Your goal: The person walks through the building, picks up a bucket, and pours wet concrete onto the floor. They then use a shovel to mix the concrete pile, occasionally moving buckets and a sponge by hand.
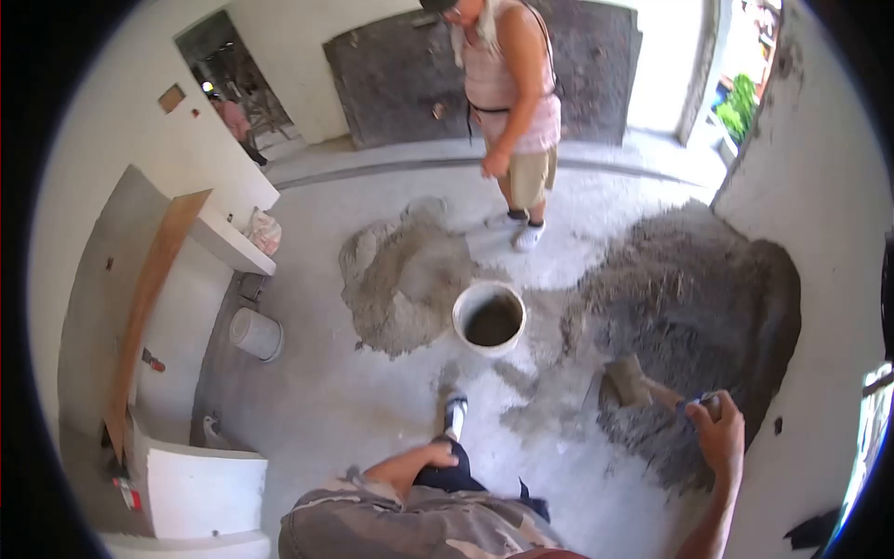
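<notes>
My right hand (719, 430) is closed around the blue grip of a short-handled scoop (630, 382). Its cement-crusted head is over the near left side of a dark, damp sand or mortar heap (689, 307). My left hand (436, 456) rests on my dark-clothed leg near the knee and holds nothing I can see; its fingers are partly hard to make out. Ahead of me, a white bucket (460, 323) stands upright with grey material inside. Left of the bucket lies a paler grey powdery pile (410, 279).
A co-worker (512, 84) stands beyond the bucket, arm hanging down. At left, an upturned white bucket (255, 334) stands near a low wall and a long wooden board (154, 307). Dark panels (400, 79) lean at the back. Another person (233, 119) appears through the doorway.
</notes>
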A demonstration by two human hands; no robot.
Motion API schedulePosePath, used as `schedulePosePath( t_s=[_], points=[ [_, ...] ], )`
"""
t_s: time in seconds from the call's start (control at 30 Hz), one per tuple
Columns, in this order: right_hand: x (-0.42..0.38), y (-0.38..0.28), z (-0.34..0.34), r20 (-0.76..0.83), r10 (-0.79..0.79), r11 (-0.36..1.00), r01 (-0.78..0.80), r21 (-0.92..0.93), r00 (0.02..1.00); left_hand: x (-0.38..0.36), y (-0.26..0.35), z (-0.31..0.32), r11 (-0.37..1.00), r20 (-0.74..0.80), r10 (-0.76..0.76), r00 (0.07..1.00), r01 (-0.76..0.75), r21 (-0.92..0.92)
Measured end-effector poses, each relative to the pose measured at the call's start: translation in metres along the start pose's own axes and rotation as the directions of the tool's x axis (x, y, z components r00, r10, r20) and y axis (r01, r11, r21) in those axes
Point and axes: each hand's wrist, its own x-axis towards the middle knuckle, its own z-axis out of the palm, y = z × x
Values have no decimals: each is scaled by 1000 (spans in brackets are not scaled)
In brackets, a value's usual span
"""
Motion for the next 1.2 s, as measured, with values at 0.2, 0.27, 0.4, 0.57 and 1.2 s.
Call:
schedulePosePath(
  t_s=[0.2,0.27,0.4,0.57,1.2],
  points=[
    [-3,18,-16,41,16,1000,-16,-3,999,-52,124,-10,905,321,-166,932,273,-325],
    [-7,23,-14,16,42,999,-43,16,999,-43,165,-45,981,300,-80,951,128,-143],
    [-7,37,-26,12,47,997,-48,59,999,103,166,-10,892,161,377,912,-404,203],
    [-37,82,-28,81,124,974,-137,182,989,87,290,-81,929,-109,352,930,-361,-77],
    [-202,149,8,-126,729,577,-505,642,673,238,573,42,-82,335,249,909,364,-928]
  ],
)
